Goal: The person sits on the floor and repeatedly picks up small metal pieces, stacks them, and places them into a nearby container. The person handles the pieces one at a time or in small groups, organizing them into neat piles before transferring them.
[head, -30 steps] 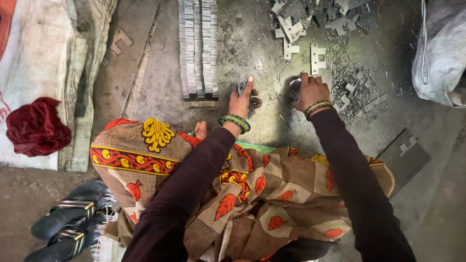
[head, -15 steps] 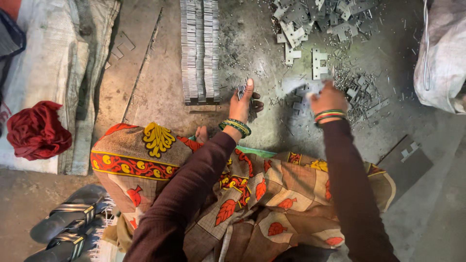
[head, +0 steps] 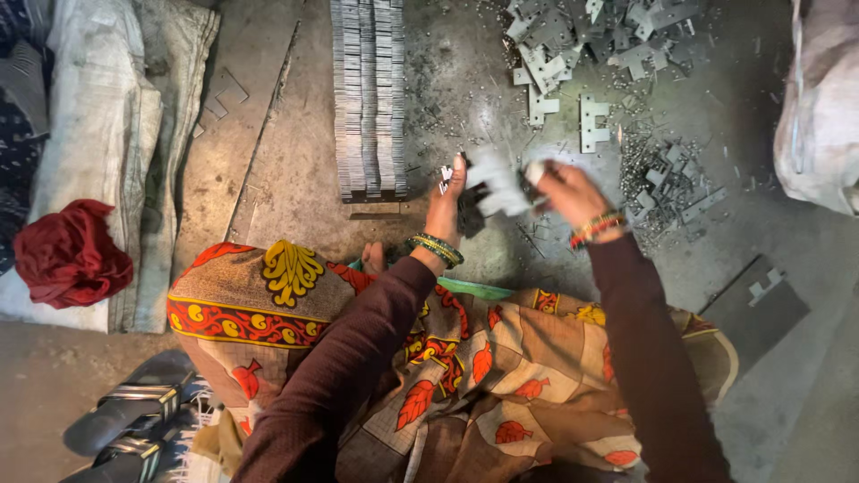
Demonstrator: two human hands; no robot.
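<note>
Right hand (head: 565, 190) swung inward since half-second-old frame, now blurred, grip pinched on pale flat metal stamping (head: 497, 186). Left hand (head: 447, 199) at floor, grip closed on small stamping stack, just below neat row of stacked stampings (head: 367, 98). Loose pile (head: 591, 40) stays within right reach.

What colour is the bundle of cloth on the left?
Dark red; the bundle of cloth shows in the head view.

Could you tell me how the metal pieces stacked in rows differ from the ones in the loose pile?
The stacked rows stand on edge, packed tight and aligned, near the left hand. The loose pile lies flat, scattered and overlapping, beyond the right hand. Both are grey metal on the floor.
</note>
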